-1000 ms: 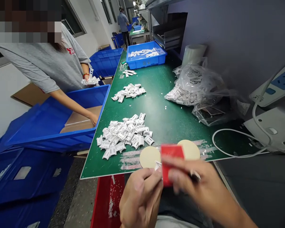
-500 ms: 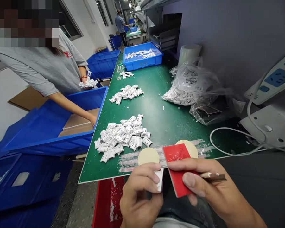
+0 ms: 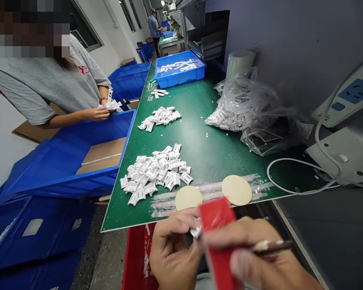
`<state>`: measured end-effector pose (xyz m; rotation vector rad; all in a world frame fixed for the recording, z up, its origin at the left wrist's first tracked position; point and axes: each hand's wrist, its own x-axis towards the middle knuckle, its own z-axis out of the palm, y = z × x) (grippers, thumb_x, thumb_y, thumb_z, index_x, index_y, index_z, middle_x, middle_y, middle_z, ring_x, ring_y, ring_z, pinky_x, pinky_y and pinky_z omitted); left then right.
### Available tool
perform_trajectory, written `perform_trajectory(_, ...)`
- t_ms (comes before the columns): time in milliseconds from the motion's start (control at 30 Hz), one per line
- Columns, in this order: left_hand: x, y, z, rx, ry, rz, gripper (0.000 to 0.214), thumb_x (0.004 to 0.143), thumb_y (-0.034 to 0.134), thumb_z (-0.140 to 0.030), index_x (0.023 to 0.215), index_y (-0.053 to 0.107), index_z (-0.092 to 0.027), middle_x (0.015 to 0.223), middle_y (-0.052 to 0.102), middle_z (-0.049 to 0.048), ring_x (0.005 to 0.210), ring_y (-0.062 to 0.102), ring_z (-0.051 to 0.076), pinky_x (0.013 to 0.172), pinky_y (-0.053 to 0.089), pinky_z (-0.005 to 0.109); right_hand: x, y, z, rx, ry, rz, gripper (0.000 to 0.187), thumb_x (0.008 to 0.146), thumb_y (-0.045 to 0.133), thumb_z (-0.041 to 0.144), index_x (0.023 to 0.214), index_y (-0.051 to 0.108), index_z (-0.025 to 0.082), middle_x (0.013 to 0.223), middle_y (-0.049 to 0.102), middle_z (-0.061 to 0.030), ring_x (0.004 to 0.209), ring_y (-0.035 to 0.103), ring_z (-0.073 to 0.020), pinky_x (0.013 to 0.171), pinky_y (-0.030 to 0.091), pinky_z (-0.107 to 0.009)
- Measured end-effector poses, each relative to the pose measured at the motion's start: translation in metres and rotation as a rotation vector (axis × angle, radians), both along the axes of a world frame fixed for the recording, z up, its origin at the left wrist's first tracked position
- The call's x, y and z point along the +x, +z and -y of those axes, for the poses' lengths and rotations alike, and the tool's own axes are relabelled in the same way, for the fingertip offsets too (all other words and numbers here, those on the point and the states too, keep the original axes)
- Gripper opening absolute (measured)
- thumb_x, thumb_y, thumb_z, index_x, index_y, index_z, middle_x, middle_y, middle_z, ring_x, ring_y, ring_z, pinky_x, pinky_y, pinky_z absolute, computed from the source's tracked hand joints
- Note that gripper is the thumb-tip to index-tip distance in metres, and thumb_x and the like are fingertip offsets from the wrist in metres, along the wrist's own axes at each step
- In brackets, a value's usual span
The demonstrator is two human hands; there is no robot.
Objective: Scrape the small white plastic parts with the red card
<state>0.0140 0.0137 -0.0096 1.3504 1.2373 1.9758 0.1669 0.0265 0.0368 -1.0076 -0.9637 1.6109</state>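
Left hand (image 3: 175,253) pinches a small white plastic part (image 3: 195,232), held just off the near edge of the green work mat (image 3: 211,141). Right hand (image 3: 254,253) is closed on a red card (image 3: 217,237) and a slim brown-and-white stick (image 3: 272,247); the card sits just beside the part.

Containers: blue tray (image 3: 175,81) at the far end of the mat, loaded with white parts. Clear plastic bag (image 3: 238,108) on the right, also full of them. Blue crate (image 3: 78,181) left of the mat, cardboard sheet (image 3: 101,155) inside. Red bin (image 3: 136,257) below the near edge, white scraps on it.

On the mat: two piles of white parts (image 3: 154,173), two beige discs (image 3: 188,198) ahead of the hands. Co-worker's hand (image 3: 95,114) holds white parts above the crate.
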Motion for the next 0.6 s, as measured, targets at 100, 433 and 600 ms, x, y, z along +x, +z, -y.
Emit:
perform_trajectory(100,0.001,-0.004,0.001,0.086,0.068,-0.072,0.034,0.083,0.092,-0.009,0.09,0.061,-0.022,0.083,0.083,-0.0049,0.086,0.087,0.021,0.082,0.073,0.033,0.003,0.0,-0.012,0.043,-0.021,0.146,0.042,0.09,0.085,0.059,0.116,0.09,0.026,0.071,0.077,-0.0033,0.061,0.07,-0.0189,0.059,0.06,-0.028)
perform_trajectory(433,-0.009,-0.002,0.003,0.141,0.122,-0.141,0.046,0.075,0.087,0.006,0.105,0.069,-0.024,0.084,0.081,-0.0067,0.082,0.085,0.017,0.086,0.072,0.032,0.007,-0.029,-0.038,0.041,-0.247,0.199,0.047,0.093,0.086,0.053,0.13,0.086,0.025,0.067,0.079,-0.0009,0.055,0.064,-0.013,0.056,0.054,-0.022)
perform_trajectory(600,-0.015,0.013,0.004,-0.316,-0.315,0.612,0.018,0.089,0.091,-0.026,0.095,0.074,-0.026,0.09,0.075,-0.0004,0.094,0.08,0.017,0.077,0.068,0.024,0.008,-0.029,-0.021,0.1,-0.135,0.113,0.033,0.096,0.085,0.052,0.123,0.089,0.034,0.06,0.074,0.0026,0.058,0.063,-0.0109,0.061,0.052,-0.02)
